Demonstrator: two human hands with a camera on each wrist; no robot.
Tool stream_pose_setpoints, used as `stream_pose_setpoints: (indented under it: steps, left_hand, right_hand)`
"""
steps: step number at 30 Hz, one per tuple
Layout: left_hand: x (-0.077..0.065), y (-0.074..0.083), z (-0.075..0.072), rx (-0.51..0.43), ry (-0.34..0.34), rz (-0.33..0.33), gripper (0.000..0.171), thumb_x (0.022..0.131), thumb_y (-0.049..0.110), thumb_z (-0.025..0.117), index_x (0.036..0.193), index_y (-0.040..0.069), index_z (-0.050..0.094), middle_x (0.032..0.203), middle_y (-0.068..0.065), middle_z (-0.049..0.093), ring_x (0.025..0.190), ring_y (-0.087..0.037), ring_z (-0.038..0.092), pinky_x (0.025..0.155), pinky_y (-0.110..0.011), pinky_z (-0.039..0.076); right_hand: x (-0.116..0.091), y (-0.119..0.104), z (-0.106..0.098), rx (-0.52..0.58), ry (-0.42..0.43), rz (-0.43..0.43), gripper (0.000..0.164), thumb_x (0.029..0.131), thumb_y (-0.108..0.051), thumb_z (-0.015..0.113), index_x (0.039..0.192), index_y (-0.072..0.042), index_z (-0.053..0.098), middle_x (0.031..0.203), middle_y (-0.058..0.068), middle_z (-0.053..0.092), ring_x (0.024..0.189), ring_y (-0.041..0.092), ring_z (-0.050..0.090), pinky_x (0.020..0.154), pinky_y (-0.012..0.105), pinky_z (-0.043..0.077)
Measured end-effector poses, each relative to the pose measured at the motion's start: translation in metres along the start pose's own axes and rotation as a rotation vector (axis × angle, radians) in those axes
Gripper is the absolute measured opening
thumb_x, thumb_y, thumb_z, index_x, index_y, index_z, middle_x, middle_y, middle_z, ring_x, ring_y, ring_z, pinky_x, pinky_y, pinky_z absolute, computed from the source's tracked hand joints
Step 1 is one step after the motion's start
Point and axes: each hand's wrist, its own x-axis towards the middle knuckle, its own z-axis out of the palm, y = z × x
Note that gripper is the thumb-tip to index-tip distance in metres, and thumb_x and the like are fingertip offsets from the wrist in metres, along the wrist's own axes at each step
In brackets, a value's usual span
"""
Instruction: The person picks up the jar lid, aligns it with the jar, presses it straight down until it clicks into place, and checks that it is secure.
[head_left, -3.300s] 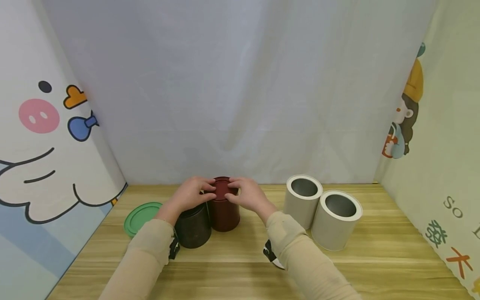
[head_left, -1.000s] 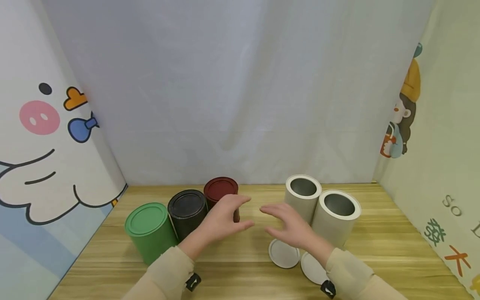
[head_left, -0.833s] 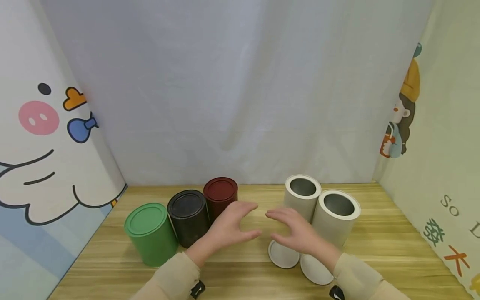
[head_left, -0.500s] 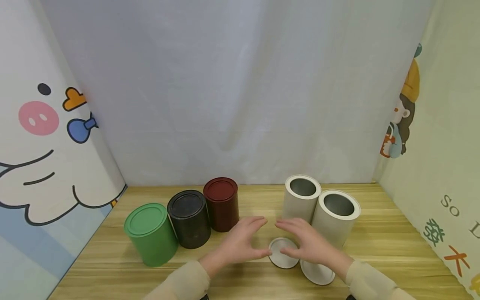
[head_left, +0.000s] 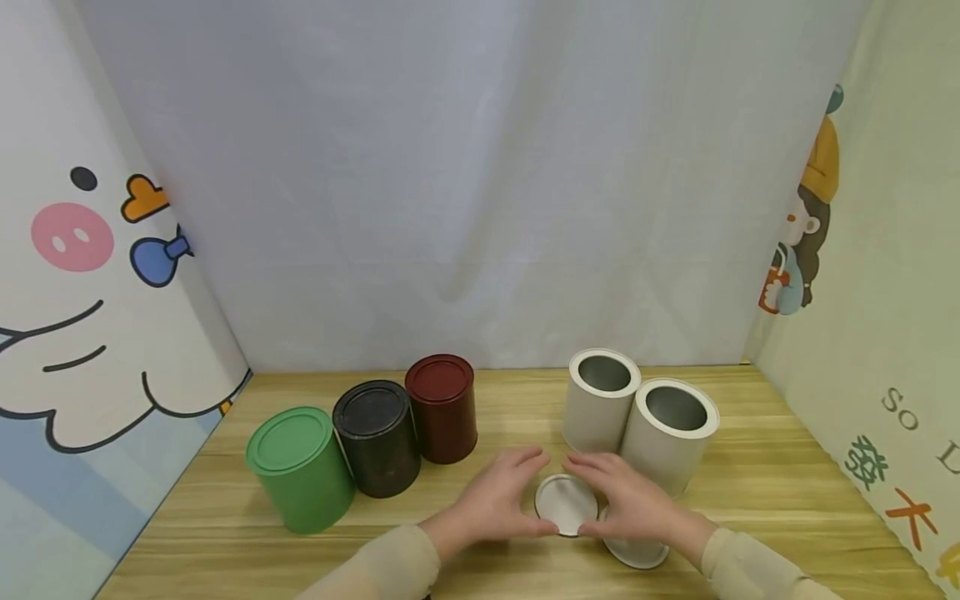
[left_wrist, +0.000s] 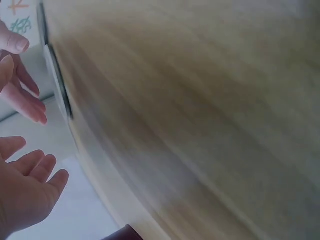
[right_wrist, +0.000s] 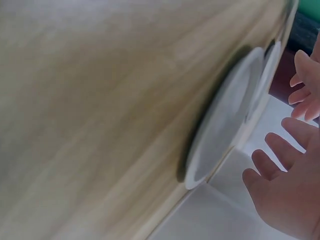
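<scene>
A small white lid (head_left: 566, 504) lies flat on the wooden table between my two hands. On its left is my left hand (head_left: 497, 504), fingers spread and lightly bent, thumb right at the near rim. My right hand (head_left: 636, 502) mirrors it from the other side, thumb also at the near rim. Both wrist views show the fingers raised over the table, gripping nothing. Partly under the right hand in the head view lies a larger white lid (head_left: 636, 554). Behind the hands stand two uncovered white canisters, a smaller one (head_left: 594, 425) and a larger one (head_left: 663, 454).
To the left stand three lidded canisters: a green one (head_left: 302, 479), a black one (head_left: 378, 450) and a dark red one (head_left: 442, 417). A pale curtain (head_left: 480, 183) hangs along the table's back edge, with printed panels at both sides.
Both hands have left the dark red canister, where they were on its lid, and moved right and nearer, down around the small white lid. The green, black and dark red canisters are now lidded.
</scene>
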Motion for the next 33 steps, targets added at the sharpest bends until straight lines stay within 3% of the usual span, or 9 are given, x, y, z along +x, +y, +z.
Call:
stream_pose_setpoints:
  steps: [21, 26, 33]
  left_hand:
    - [0.005, -0.005, 0.013, 0.075, -0.066, 0.055, 0.084, 0.077, 0.051, 0.081, 0.144, 0.009, 0.053, 0.143, -0.01, 0.052, 0.13, -0.023, 0.049, 0.103, -0.037, 0.045]
    - [0.008, -0.006, 0.014, 0.101, -0.059, 0.068, 0.079, 0.076, 0.05, 0.083, 0.14, 0.01, 0.057, 0.138, -0.006, 0.057, 0.125, -0.02, 0.052, 0.1, -0.033, 0.046]
    - [0.01, -0.011, 0.017, 0.065, -0.062, 0.09, 0.066, 0.075, 0.043, 0.086, 0.129, 0.012, 0.065, 0.124, 0.005, 0.066, 0.114, -0.012, 0.057, 0.097, -0.025, 0.046]
  right_hand:
    - [-0.005, 0.004, 0.011, -0.007, -0.073, 0.043, 0.079, 0.074, -0.044, 0.085, 0.134, -0.001, 0.059, 0.134, 0.015, 0.057, 0.12, 0.035, 0.052, 0.097, 0.049, 0.047]
    - [-0.005, 0.003, 0.012, -0.01, -0.077, 0.067, 0.078, 0.073, -0.044, 0.086, 0.134, -0.001, 0.059, 0.133, 0.014, 0.058, 0.12, 0.035, 0.052, 0.096, 0.049, 0.048]
    - [-0.005, 0.001, 0.013, -0.006, -0.077, 0.096, 0.078, 0.073, -0.044, 0.086, 0.133, -0.001, 0.06, 0.133, 0.013, 0.057, 0.12, 0.033, 0.052, 0.096, 0.048, 0.048]
